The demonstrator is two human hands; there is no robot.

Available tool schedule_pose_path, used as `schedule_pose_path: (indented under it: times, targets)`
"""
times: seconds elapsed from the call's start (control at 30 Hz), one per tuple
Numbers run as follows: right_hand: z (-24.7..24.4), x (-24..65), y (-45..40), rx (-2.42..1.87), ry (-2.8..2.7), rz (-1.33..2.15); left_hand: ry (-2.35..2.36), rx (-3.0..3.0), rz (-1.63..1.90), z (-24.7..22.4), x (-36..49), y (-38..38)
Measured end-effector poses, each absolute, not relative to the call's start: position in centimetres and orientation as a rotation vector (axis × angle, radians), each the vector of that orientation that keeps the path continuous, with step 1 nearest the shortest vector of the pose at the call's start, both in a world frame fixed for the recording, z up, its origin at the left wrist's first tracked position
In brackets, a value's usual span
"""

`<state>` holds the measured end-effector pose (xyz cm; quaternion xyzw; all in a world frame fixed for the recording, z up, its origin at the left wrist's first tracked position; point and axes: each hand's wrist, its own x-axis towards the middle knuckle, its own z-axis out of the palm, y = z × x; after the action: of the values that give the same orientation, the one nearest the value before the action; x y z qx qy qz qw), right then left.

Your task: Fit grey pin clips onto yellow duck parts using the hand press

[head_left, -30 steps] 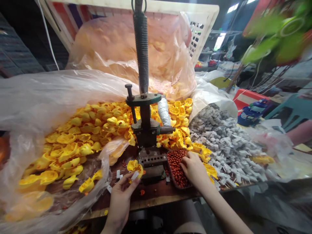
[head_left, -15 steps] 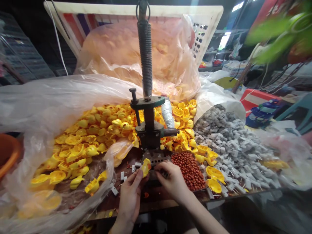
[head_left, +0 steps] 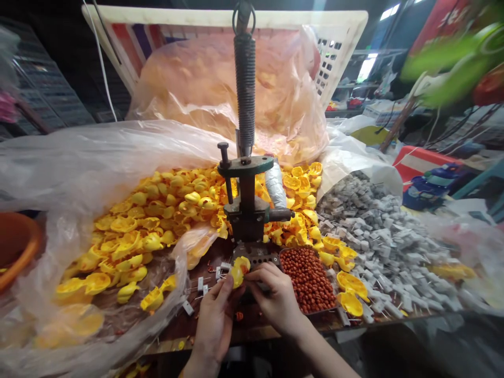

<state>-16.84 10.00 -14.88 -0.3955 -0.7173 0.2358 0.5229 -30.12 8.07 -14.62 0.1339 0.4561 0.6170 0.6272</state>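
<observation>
My left hand [head_left: 216, 315] pinches a yellow plastic shell [head_left: 238, 271] between thumb and fingers, in front of the metal hand press [head_left: 247, 223]. Close at its right side, my right hand [head_left: 275, 296] has its fingers pressed together at the shell's edge; anything between those fingertips is too small to make out. Just right of the press sits a tray of small red-brown beads [head_left: 307, 278]. Several white blocks with thin metal pins [head_left: 200, 284] lie to the left of my left hand.
Yellow shells [head_left: 157, 205] are heaped behind and left of the press, grey-white blocks [head_left: 378, 236] at the right. Clear plastic sheeting [head_left: 79, 163] drapes over the left side. An orange bowl [head_left: 23, 252] stands far left; a white crate [head_left: 342, 31] leans behind.
My right hand has come closer to the yellow shell, its fingertips now at the shell's edge. The shell has turned slightly in my left hand. The whole view has shifted a little.
</observation>
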Motion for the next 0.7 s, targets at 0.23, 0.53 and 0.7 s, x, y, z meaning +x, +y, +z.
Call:
schedule_pose_path:
  times: [0.23, 0.53, 0.7]
  targets:
    - [-14.6, -17.1, 10.0, -0.925, -1.652, 0.657, 1.081, 0.283, 1.406, -14.7, -30.2, 8.0]
    - [-15.8, -17.3, 11.8, -1.231, -1.439, 1.084, 1.163, 0.579, 1.354, -16.4, -31.1, 9.2]
    - [-16.2, -17.5, 14.2, -1.582, -1.78, 0.644, 1.38, 1.262, 1.231, -17.2, -32.3, 13.2]
